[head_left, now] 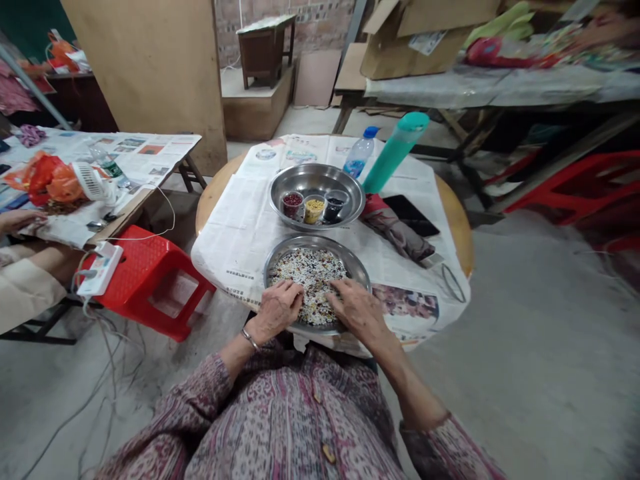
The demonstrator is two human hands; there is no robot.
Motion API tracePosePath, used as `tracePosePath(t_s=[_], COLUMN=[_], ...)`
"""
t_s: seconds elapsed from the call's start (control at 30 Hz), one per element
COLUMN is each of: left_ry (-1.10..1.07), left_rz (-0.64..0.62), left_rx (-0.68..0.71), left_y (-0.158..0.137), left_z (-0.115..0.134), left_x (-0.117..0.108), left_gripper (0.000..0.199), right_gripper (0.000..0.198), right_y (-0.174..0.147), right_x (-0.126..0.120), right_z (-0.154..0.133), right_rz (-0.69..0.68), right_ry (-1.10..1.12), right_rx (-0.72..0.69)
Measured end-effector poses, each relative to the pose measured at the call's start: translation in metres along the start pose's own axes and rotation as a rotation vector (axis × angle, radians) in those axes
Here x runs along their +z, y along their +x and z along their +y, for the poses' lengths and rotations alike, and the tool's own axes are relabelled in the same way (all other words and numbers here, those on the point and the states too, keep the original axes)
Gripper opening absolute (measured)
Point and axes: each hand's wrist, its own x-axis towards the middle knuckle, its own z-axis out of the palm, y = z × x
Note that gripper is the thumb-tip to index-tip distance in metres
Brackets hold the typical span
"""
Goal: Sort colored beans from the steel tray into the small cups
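Note:
A round steel pan [361,257] near my body holds a spread layer of mixed small grains [313,270], white, yellow, black and dark red. At the pan's left near side, my left hand [280,303] has its fingers curled together at the grains; what they hold, if anything, is hidden. My right hand [357,307] reaches over the right near rim, fingers apart, the tips touching the grains. Behind it a second steel pan [316,175] carries three clear cups: one of dark red grains [292,204], one of yellow grains [314,210] and one of black grains [335,205].
Newspaper [230,233] covers the round table. A blue-capped bottle [359,157], a teal cylinder [397,150], a grey folded cloth item [395,230] and a dark tablet-like object [411,215] lie right. A red stool [145,273] with a power strip [101,270] stands left, beside a seated person.

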Motion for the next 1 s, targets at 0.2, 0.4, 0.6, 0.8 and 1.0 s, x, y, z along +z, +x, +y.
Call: tracePosePath(t_s=[0.2,0.4,0.6,0.8,1.0], left_ry=[-0.024,-0.031,-0.049,-0.069,-0.067], left_rz=[0.052,0.074,0.038,0.056,0.078], left_rx=[-0.018,0.003,0.010,0.000,0.012], left_y=[-0.002,-0.004,-0.001,-0.002,-0.003], left_z=[-0.002,-0.004,-0.003,-0.002,-0.002], left_x=[0.003,0.005,0.003,0.002,0.003], left_gripper=[0.009,0.009,0.013,0.010,0.010], right_gripper=[0.033,0.029,0.035,0.024,0.023], right_y=[0.003,0.042,0.051,0.032,0.037], right_x=[0.022,0.027,0.012,0.018,0.015], right_z=[-0.023,-0.037,-0.017,-0.024,-0.036], right_rz=[-0.036,-0.034,0.040,-0.092,-0.147], right_ry=[0.287,0.517,0.113,0.243,0.620], right_rx=[-0.082,-0.082,0.036,-0.097,-0.090])
